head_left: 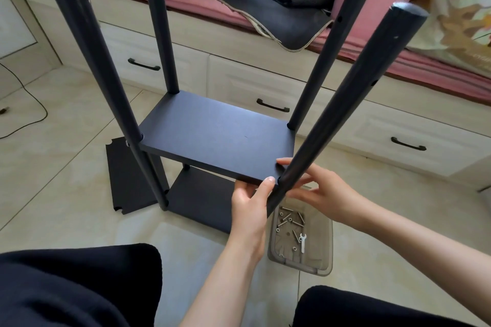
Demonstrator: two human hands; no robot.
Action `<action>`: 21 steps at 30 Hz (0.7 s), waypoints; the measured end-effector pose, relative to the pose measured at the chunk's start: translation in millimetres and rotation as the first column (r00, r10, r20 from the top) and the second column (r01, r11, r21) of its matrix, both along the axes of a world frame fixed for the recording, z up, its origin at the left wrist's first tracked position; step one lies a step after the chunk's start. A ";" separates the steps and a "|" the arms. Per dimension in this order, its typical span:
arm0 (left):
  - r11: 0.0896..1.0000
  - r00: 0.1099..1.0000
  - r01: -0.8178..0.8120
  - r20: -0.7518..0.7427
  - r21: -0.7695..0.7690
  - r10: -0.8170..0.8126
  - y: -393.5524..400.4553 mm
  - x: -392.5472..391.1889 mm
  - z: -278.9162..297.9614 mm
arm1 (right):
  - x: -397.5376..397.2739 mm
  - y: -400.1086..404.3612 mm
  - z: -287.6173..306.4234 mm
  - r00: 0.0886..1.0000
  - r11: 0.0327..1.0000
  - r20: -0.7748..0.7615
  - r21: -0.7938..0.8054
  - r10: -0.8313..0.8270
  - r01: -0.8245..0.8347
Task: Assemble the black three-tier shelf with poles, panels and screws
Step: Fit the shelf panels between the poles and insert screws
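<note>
The black shelf frame stands on the floor with four black poles rising from it. A lower panel (202, 202) lies at the bottom, and a middle panel (218, 138) sits between the poles. My left hand (252, 202) grips the near right corner of the middle panel, thumb on top. Around the near right pole (345, 87), my right hand (318, 191) reaches the same corner, fingers curled behind the pole. What its fingertips hold is hidden. A third loose panel (130, 180) lies flat on the floor to the left.
A translucent tub (324, 255) with several screws and a small wrench (303, 241) sits on the tiled floor under my right wrist. A drawer unit (265, 79) with a pink mattress runs behind the shelf. My black-clad knees fill the bottom corners. A cable (34, 103) lies far left.
</note>
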State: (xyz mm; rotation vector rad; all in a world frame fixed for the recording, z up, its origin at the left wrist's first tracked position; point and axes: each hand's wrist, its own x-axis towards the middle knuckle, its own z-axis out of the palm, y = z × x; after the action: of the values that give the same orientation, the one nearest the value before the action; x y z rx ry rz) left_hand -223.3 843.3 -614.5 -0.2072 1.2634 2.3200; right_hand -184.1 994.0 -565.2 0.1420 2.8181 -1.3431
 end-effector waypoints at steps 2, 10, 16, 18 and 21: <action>0.999 1.000 0.011 -0.021 -0.051 -0.012 -3.7 -0.5 3.8 | -1.5 -1.5 2.2 1.000 1.000 0.029 -0.015 0.012 -0.012; 0.686 0.860 -0.408 -0.506 -0.603 0.068 -25.8 17.7 14.4 | -6.0 0.7 8.3 0.996 0.980 0.062 -0.186 -0.057 0.067; 0.496 0.428 -0.643 -0.811 -0.583 -0.399 -24.3 5.4 12.9 | -2.9 0.0 18.2 0.984 0.944 0.168 -0.313 -0.054 0.105; 0.505 0.417 -0.598 -0.780 -0.623 -0.468 -21.1 2.3 14.4 | -3.2 0.8 21.8 0.965 0.912 0.257 -0.384 -0.047 0.147; 0.480 0.397 -0.566 -0.732 -0.670 -0.554 -17.0 -0.9 14.5 | -11.6 -0.5 22.5 0.910 0.797 0.384 -0.496 -0.156 0.346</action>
State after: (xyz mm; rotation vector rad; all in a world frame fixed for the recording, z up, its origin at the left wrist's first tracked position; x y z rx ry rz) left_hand -224.2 826.2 -600.0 0.9986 3.0057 1.2727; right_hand -195.7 993.5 -542.7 0.6803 2.0848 -1.9257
